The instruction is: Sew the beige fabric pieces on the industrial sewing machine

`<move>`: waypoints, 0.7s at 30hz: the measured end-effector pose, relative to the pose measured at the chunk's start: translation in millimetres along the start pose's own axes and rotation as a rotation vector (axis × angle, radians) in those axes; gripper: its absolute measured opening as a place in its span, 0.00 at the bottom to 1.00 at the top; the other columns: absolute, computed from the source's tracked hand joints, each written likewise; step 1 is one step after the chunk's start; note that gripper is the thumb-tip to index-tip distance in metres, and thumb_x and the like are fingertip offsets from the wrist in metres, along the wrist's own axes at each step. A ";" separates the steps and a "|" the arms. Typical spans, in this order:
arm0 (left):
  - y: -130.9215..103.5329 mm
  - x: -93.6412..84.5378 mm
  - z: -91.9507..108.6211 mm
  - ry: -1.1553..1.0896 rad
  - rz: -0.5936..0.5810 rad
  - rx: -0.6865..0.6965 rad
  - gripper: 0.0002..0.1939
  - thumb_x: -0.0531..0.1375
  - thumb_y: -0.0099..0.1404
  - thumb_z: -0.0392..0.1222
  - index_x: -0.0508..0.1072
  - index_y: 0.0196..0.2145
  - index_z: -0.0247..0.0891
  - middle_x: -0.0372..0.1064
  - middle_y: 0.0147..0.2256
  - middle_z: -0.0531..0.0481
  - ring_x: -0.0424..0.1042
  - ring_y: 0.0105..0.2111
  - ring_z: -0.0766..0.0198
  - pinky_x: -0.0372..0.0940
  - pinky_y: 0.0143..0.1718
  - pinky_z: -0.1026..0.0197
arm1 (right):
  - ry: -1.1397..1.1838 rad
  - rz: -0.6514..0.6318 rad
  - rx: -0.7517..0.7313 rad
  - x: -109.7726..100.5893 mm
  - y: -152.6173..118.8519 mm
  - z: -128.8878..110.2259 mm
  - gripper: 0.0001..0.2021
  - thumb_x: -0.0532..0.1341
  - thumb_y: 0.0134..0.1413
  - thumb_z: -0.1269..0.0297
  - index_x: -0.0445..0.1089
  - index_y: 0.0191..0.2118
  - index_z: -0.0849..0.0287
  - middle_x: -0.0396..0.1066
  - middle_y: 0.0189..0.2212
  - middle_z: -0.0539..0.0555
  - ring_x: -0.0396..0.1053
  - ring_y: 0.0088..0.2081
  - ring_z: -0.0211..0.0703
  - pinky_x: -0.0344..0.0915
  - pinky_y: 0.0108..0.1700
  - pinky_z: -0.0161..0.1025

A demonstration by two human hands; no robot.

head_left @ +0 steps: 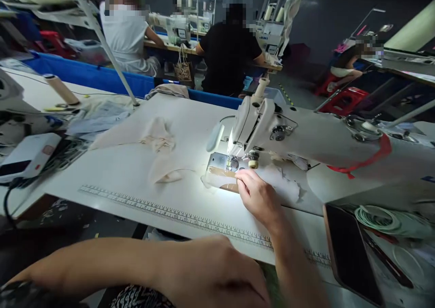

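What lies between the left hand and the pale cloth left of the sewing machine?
In the head view, the ruler scale and a stretch of white tabletop lie between the left hand and the pale cloth.

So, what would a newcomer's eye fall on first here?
Probably the brightly lit needle plate under the white sewing machine, right of centre, with the right hand close by. Next, perhaps, the left hand, large in the foreground, and the ruler along the table's near edge.

Shiny metal needle plate [218,159], smooth tabletop [190,199], matt crinkled cloth [158,134].
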State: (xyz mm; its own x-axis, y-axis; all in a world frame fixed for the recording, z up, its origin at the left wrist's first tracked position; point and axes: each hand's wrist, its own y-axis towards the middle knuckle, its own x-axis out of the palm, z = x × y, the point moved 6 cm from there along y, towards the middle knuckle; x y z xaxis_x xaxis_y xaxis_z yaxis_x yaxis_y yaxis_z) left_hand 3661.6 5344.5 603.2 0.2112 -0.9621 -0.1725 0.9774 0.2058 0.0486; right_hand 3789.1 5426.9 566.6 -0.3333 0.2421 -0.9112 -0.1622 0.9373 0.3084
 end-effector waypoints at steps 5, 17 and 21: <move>-83.6 -76.2 -47.7 0.626 0.814 -0.140 0.13 0.50 0.73 0.42 0.73 0.45 0.38 0.72 0.30 0.50 0.69 0.29 0.66 0.68 0.30 0.63 | 0.014 0.000 -0.185 4.2 -8.8 -8.3 0.14 0.50 0.67 0.68 0.73 0.41 0.53 0.75 0.42 0.54 0.75 0.37 0.44 0.71 0.36 0.39; -155.2 -181.0 -89.8 1.243 0.849 -0.396 0.19 0.44 0.76 0.44 0.74 0.44 0.39 0.74 0.47 0.45 0.72 0.48 0.57 0.70 0.50 0.54 | -0.107 0.198 -0.407 23.1 -4.3 -31.4 0.17 0.49 0.64 0.73 0.70 0.50 0.54 0.76 0.49 0.57 0.78 0.42 0.49 0.77 0.34 0.43; -133.5 -226.7 -69.6 1.334 0.906 -0.347 0.14 0.48 0.73 0.37 0.73 0.42 0.38 0.73 0.43 0.43 0.69 0.46 0.56 0.67 0.46 0.54 | -0.198 0.191 -0.408 31.9 -3.1 -35.4 0.19 0.48 0.62 0.74 0.69 0.52 0.58 0.74 0.52 0.57 0.78 0.39 0.48 0.76 0.34 0.44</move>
State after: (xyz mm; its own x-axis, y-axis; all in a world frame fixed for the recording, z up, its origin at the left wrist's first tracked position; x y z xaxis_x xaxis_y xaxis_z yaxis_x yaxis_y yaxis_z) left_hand 3484.0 5547.5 567.3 0.3593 0.2709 -0.8930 0.4554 0.7843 0.4212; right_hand 3746.0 5422.8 546.2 -0.2165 0.4805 -0.8499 -0.4789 0.7063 0.5213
